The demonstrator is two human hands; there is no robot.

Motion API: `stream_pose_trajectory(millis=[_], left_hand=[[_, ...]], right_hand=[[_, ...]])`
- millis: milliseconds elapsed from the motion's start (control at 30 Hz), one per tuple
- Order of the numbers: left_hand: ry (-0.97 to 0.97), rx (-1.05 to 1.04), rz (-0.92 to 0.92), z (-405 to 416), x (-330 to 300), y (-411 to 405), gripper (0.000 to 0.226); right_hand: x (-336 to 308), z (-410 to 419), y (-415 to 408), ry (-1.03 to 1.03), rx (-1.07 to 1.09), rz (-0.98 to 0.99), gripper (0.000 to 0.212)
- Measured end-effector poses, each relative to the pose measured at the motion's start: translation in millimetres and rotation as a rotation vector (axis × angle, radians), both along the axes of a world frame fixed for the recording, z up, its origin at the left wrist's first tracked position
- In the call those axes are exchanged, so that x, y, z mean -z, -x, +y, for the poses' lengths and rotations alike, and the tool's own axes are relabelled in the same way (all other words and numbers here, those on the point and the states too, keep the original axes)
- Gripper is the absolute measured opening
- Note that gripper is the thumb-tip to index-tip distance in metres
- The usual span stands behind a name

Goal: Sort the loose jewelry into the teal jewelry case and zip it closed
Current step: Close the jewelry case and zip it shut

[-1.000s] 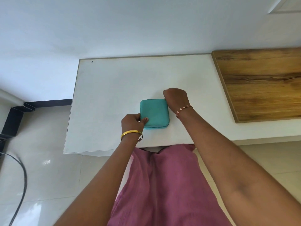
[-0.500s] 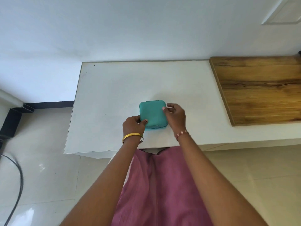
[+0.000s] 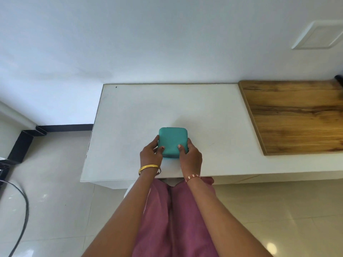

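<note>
Since both palms cover the near corners of the teal jewelry case (image 3: 172, 140), I cannot make out its zipper or pull. The case lies shut on the white table (image 3: 141, 115), toward its 6 o'clock edge. Left hand (image 3: 151, 156) grips the case at 8 o'clock, thumb on the lid, fingers curled along the side. Right hand (image 3: 191, 156) grips at 4 o'clock likewise.

A plain room in a home: a white built-in ledge (image 3: 167, 108) against a bare white wall (image 3: 130, 43), glossy cream floor tiles (image 3: 55, 210) lower left, wood-grain panel (image 3: 297, 115) at right.
</note>
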State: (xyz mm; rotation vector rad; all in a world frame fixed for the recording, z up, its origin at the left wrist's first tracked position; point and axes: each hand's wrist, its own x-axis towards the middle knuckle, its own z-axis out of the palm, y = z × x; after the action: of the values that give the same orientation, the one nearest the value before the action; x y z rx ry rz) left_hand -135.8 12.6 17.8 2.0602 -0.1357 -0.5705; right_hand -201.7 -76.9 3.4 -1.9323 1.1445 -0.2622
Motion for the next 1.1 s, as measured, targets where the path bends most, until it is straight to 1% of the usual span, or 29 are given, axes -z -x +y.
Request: stream_pose_trajectory(millis=[167,300,400,633,767,900,1000,1100], left_hand=[[-0.039,-0.047,-0.018,8.2,-0.6,-36.0,0.043],[-0.049,-0.096,-0.047,18.3,1.1,-76.6,0.043],[-0.043,-0.122,-0.069,26.2,4.8,-111.0,0.042],[0.004,-0.197,-0.089,37.5,22.0,-195.8,0.041],[0.055,-0.223,-0.047,40.1,34.2,-241.9,0.04],[0.121,-0.254,-0.012,41.8,43.7,-267.1,0.039],[0.121,-0.245,-0.006,41.3,44.6,-265.7,0.039],[0.094,-0.243,-0.052,38.3,42.3,-261.7,0.039]], right_hand=[[-3.7,6.3,-35.6,0.041,-0.065,-0.016,0.04],[-6.2,12.5,-81.8,0.03,-0.126,-0.027,0.036],[-6.7,17.3,-116.9,0.032,-0.153,-0.028,0.037],[-4.2,23.5,-200.9,0.046,-0.208,-0.033,0.036],[-0.3,22.6,-238.1,0.072,-0.237,-0.018,0.033],[3.3,18.4,-255.9,0.109,-0.268,-0.037,0.033],[7.4,17.6,-254.8,0.12,-0.272,-0.049,0.032],[11.2,17.3,-251.5,0.111,-0.279,-0.047,0.038]])
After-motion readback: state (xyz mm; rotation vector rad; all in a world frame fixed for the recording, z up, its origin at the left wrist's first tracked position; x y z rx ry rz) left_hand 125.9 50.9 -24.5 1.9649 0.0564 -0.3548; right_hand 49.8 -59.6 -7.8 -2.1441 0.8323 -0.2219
